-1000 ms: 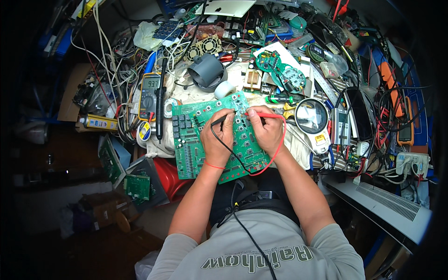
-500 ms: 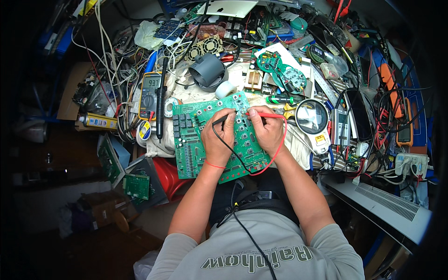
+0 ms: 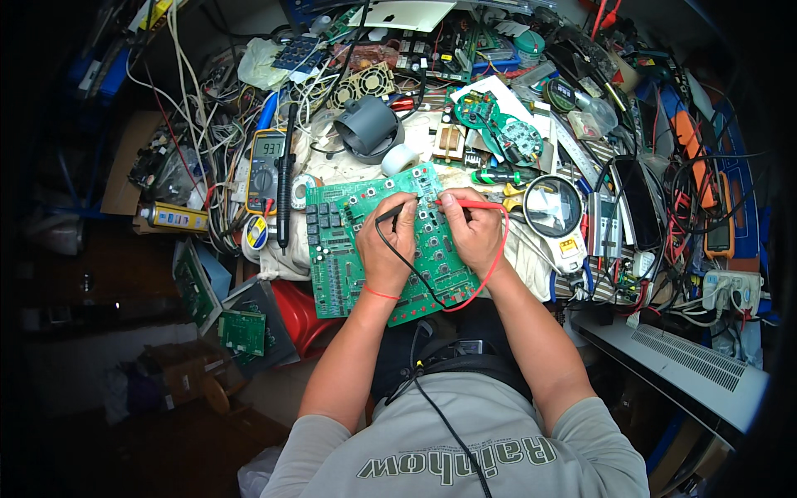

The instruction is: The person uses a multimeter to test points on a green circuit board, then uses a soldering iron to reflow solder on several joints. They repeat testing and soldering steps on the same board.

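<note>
A large green circuit board lies at the near edge of the bench, with dark relays at its left and several round buttons along its right part. My left hand rests over its middle, closed on a black test probe. Closed on a red test probe, my right hand sits over the board's right side. Both probes point in at the upper part of the board; the fingers partly hide the tips. A yellow-edged multimeter with a lit display lies to the left, beside a black pen-shaped tool.
Beyond the board stand a grey plastic pipe fitting and a white tape roll. A magnifying glass and a green screwdriver lie to the right. Tangled cables crowd the left; a red stool is below.
Hardly anything differs. The whole view has shifted very slightly, and both hands keep their probes at the same place on the board.
</note>
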`<state>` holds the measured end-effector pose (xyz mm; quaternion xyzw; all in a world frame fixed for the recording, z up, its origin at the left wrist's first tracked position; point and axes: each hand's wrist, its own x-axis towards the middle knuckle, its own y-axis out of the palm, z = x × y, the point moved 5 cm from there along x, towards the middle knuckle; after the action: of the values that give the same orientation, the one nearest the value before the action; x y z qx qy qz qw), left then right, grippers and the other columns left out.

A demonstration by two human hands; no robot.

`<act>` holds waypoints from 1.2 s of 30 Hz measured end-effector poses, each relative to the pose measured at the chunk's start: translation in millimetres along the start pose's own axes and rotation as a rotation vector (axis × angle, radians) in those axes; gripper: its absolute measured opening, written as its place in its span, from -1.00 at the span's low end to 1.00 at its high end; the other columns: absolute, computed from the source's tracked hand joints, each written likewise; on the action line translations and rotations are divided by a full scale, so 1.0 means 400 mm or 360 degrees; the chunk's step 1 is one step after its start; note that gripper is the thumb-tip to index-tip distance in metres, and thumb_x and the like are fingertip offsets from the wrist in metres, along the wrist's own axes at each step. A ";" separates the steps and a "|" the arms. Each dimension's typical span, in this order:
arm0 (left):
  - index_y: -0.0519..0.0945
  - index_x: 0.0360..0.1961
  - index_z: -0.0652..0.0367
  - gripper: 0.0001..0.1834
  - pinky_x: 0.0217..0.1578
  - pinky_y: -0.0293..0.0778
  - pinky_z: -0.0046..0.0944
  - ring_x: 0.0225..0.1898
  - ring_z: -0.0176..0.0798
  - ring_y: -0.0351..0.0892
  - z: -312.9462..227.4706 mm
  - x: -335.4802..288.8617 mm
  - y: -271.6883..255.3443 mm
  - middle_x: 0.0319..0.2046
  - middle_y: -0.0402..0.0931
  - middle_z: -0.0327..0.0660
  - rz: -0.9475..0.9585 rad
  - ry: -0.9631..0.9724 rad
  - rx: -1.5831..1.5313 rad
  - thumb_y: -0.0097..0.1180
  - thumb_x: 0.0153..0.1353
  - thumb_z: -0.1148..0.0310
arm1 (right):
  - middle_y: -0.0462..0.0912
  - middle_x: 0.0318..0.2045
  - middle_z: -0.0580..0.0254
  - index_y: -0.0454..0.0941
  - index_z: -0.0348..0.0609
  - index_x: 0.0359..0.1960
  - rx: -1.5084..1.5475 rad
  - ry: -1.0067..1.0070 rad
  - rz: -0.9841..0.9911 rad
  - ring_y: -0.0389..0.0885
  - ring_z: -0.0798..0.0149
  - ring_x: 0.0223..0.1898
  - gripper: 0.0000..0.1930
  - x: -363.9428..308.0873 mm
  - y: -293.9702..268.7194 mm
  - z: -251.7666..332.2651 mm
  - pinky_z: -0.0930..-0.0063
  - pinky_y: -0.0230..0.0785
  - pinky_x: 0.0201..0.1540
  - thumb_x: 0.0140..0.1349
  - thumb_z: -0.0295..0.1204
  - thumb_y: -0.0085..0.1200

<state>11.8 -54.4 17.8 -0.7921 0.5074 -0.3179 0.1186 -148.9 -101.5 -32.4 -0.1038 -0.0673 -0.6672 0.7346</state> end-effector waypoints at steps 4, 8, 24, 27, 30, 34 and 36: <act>0.77 -0.05 0.22 -0.80 -0.28 0.55 -0.25 -0.36 -0.30 0.69 -0.001 0.002 0.000 -0.29 0.78 -0.10 -0.0018 0.0033 -0.0001 0.20 0.55 0.33 | 0.78 -0.34 0.18 0.72 -0.33 -0.09 0.0005 -0.0005 -0.0005 0.73 0.37 -0.30 -0.76 0.001 0.002 -0.004 0.48 0.55 -0.19 0.56 -0.35 0.19; 0.75 -0.10 0.17 -0.83 -0.21 0.62 -0.14 -0.27 -0.01 0.78 0.003 0.000 0.000 -0.26 0.77 -0.09 0.0022 -0.0085 -0.0002 0.25 0.51 0.30 | 0.78 -0.35 0.18 0.72 -0.33 -0.08 -0.0005 -0.0010 0.0000 0.73 0.37 -0.30 -0.76 0.000 0.001 -0.006 0.48 0.56 -0.19 0.56 -0.35 0.19; 0.76 -0.05 0.22 -0.81 -0.29 0.54 -0.26 -0.38 -0.30 0.66 0.000 0.001 0.000 -0.30 0.77 -0.10 -0.0006 -0.0001 0.0001 0.19 0.55 0.34 | 0.78 -0.38 0.18 0.72 -0.32 -0.09 -0.0033 -0.0036 -0.0026 0.72 0.37 -0.33 -0.78 0.001 0.000 0.001 0.47 0.55 -0.22 0.55 -0.36 0.20; 0.76 -0.05 0.22 -0.80 -0.29 0.54 -0.26 -0.38 -0.31 0.67 0.000 0.001 0.000 -0.30 0.78 -0.10 0.0002 -0.0016 -0.0002 0.20 0.55 0.34 | 0.78 -0.38 0.18 0.72 -0.32 -0.09 -0.0026 -0.0055 -0.0039 0.72 0.37 -0.33 -0.77 0.001 0.001 0.000 0.47 0.55 -0.22 0.55 -0.36 0.20; 0.76 -0.05 0.22 -0.80 -0.30 0.54 -0.26 -0.38 -0.32 0.66 0.000 0.001 0.000 -0.30 0.78 -0.10 -0.0001 -0.0015 -0.0004 0.20 0.55 0.34 | 0.78 -0.38 0.18 0.72 -0.32 -0.09 -0.0028 -0.0054 -0.0039 0.72 0.38 -0.33 -0.77 0.000 0.000 -0.002 0.47 0.54 -0.22 0.56 -0.35 0.20; 0.76 -0.04 0.22 -0.80 -0.30 0.54 -0.27 -0.39 -0.33 0.66 0.000 0.001 -0.001 -0.30 0.77 -0.11 0.0009 -0.0023 0.0001 0.19 0.55 0.34 | 0.78 -0.38 0.18 0.71 -0.33 -0.10 -0.0005 -0.0049 -0.0033 0.71 0.38 -0.33 -0.76 -0.001 0.001 -0.004 0.47 0.54 -0.22 0.56 -0.34 0.19; 0.75 -0.06 0.20 -0.81 -0.27 0.56 -0.22 -0.35 -0.23 0.70 0.001 0.001 0.000 -0.29 0.77 -0.10 0.0016 -0.0046 -0.0003 0.21 0.54 0.32 | 0.78 -0.38 0.18 0.72 -0.33 -0.10 -0.0010 -0.0049 -0.0031 0.72 0.38 -0.33 -0.75 0.000 0.001 -0.005 0.47 0.54 -0.22 0.56 -0.33 0.19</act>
<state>12.1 -55.0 17.5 -0.7941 0.5099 -0.3055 0.1268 -148.5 -102.2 -34.4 -0.1158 -0.0774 -0.6728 0.7266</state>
